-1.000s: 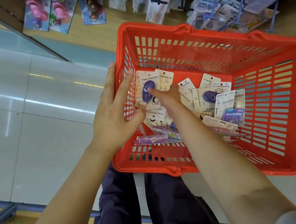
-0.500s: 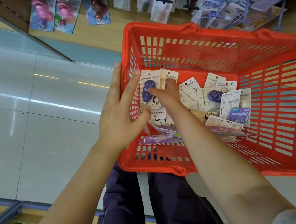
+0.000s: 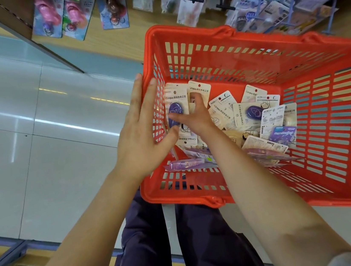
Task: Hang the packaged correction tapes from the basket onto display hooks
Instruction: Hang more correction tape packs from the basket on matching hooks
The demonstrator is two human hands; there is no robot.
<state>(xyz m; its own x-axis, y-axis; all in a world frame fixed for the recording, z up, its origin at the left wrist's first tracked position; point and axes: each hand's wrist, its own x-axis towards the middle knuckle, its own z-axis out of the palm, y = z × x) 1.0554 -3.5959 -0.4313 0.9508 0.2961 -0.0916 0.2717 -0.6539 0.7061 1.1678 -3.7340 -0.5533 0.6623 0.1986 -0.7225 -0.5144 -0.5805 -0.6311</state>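
From my remote seat I saw both forearms bare to the elbow, a pale grey short sleeve edge (image 3: 343, 261) showing at the right arm, and dark navy fabric trousers (image 3: 149, 248) with soft creases covering both legs.

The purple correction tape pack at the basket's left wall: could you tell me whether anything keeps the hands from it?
Nothing visible does. The right hand is already on the purple correction tape pack inside the basket; the left hand rests open on the basket's left wall.

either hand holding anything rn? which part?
Right hand pinches the purple correction tape pack mid-card, thumb on its blister. Left hand lies open-fingered against the basket wall, holding nothing.
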